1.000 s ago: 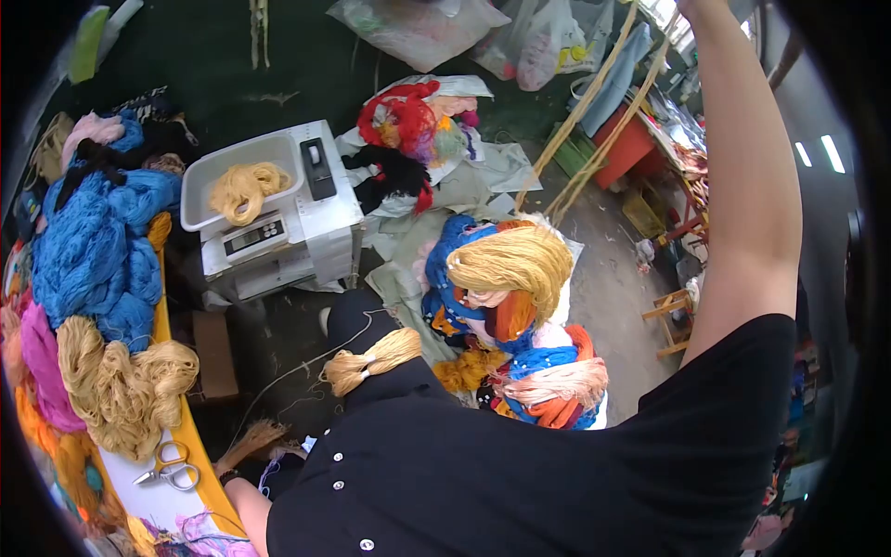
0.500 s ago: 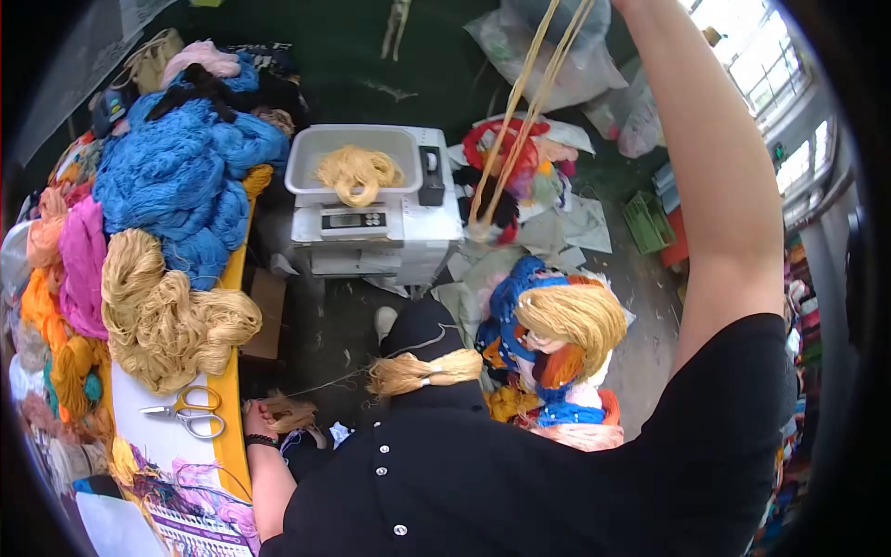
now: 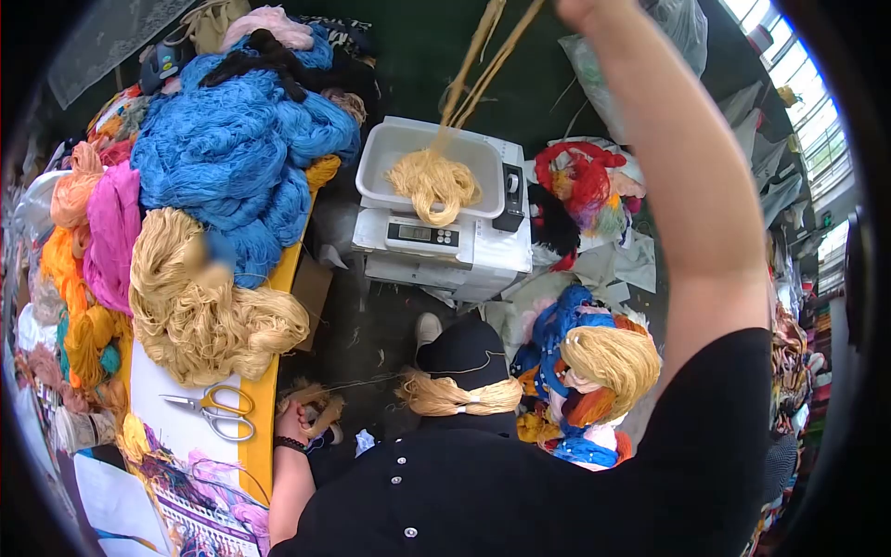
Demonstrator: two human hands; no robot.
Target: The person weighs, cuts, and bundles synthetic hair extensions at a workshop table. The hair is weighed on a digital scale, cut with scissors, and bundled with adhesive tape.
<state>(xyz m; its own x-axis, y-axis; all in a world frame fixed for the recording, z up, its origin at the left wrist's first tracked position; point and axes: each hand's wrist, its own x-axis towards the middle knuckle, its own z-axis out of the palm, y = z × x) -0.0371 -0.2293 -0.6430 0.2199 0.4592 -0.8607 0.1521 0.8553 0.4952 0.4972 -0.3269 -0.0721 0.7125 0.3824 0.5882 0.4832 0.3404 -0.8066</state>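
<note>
My right hand [image 3: 583,11] is raised at the top edge, partly cut off. Long cream yarn strands [image 3: 483,79] hang from it, their lower ends over the white plastic tray [image 3: 373,167], where a loose heap of matching yarn [image 3: 432,186] lies. Low at the left, beside the table's yellow edge, my left hand [image 3: 293,423] is closed round a tan yarn bundle [image 3: 323,405]; its fingers are partly hidden. A thin thread runs from there toward a tied hank of yarn [image 3: 462,396] resting across my leg.
The tray sits on a digital scale [image 3: 422,234] atop a white stand. On the left table are blue yarn [image 3: 209,148], beige skeins [image 3: 209,320] and scissors [image 3: 218,410]. Colourful skeins [image 3: 613,362] are piled at my right, with red yarn [image 3: 580,176] behind.
My right arm has moved leftward in view, bringing the hanging strands over the tray. The whole view has shifted, so the table and scale appear farther right. My left hand keeps its bundle.
</note>
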